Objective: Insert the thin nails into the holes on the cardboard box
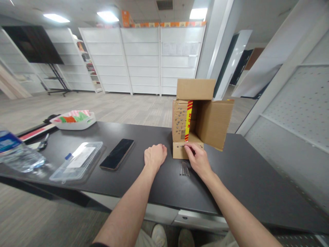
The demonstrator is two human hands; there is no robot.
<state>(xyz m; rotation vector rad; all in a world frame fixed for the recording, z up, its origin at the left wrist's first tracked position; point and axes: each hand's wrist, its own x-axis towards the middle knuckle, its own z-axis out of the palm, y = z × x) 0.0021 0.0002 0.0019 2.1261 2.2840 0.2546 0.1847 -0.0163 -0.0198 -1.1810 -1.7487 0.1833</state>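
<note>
An open cardboard box stands on its side on the dark table, its flaps spread. Several round metal heads dot the left panel, beside a yellow and red tape strip. My right hand touches the lower flap, thumb and fingertips pinched together; whatever they hold is too small to make out. A few small metal pieces show on that flap. In front of it lies a row of several thin screws or nails. Left of the box, my left hand rests on the table, fingers curled into a fist.
A black phone lies left of my left hand. Farther left are a clear plastic case, a water bottle and a white basket with colourful packets. A perforated panel borders the table on the right.
</note>
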